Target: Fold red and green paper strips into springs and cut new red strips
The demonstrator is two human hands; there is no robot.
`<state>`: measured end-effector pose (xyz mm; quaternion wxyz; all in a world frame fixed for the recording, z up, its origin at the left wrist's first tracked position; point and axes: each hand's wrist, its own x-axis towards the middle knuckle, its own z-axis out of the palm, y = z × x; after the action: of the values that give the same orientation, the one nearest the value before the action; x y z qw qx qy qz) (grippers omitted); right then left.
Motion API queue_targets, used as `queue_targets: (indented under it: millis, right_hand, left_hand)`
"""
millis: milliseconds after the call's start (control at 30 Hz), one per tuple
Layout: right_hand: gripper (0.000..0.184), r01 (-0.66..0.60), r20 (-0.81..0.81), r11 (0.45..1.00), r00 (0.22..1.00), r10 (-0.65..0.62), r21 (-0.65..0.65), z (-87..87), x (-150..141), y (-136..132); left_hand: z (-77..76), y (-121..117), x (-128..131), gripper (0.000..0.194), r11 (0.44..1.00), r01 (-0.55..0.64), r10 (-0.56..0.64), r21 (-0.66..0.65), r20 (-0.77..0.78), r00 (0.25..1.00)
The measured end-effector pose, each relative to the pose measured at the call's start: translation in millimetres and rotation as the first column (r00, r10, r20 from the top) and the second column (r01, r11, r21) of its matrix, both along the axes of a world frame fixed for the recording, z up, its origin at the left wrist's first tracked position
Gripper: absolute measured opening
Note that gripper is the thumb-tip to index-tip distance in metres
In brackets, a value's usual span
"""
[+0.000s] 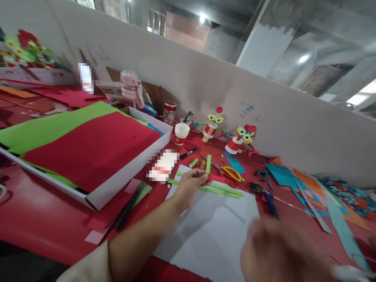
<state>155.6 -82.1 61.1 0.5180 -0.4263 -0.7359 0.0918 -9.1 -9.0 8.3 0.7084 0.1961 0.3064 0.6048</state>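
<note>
My left hand pinches two paper strips at their joined ends, above the white board. One is a green strip pointing upward; the other is a red strip reaching to the right. Beneath them lie long green paper strips on the board. Low on the right, my right hand is smeared by motion, so its fingers cannot be made out. Yellow-handled scissors rest just beyond the strips. Folded green paper pieces are close by.
A white box of coloured sheets takes up the left. Two paper-cup figures stand against the wall, beside a paper cup. A glue gun lies right of the board, near blue paper scraps. A phone lies behind my left arm.
</note>
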Motion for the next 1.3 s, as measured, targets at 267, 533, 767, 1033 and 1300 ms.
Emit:
queue_targets:
  millis: [267,533,767,1033,1300]
  right_hand:
    - [0.02,-0.177,-0.241,0.954,0.963,0.118,-0.241,-45.1,-3,57]
    - [0.016,-0.275,-0.261,0.928,0.943,0.208,-0.253,-52.2,-2,54]
    - [0.006,-0.246,-0.286,0.912,0.946,0.152,-0.329,-57.1,-3,58]
    - [0.009,-0.252,-0.38,0.869,0.921,0.081,-0.425,-54.4,-5,57]
    - [0.01,-0.295,-0.447,0.84,0.892,0.072,-0.454,-58.4,-6,57]
  left_hand:
    - [5.1,-1,-1,0.016,0.988,0.147,-0.151,-0.055,-0.084,0.985]
    - [0.5,-6,4,0.013,0.972,0.234,-0.235,-0.03,-0.214,0.948]
    - [-0.6,-11,9,0.012,0.98,0.187,-0.152,0.067,-0.357,0.922]
    - [6.7,-15,9,0.01,0.966,0.161,-0.048,0.202,-0.47,0.881]
    - [4.6,-13,9,0.01,0.96,0.142,0.006,0.24,-0.527,0.85]
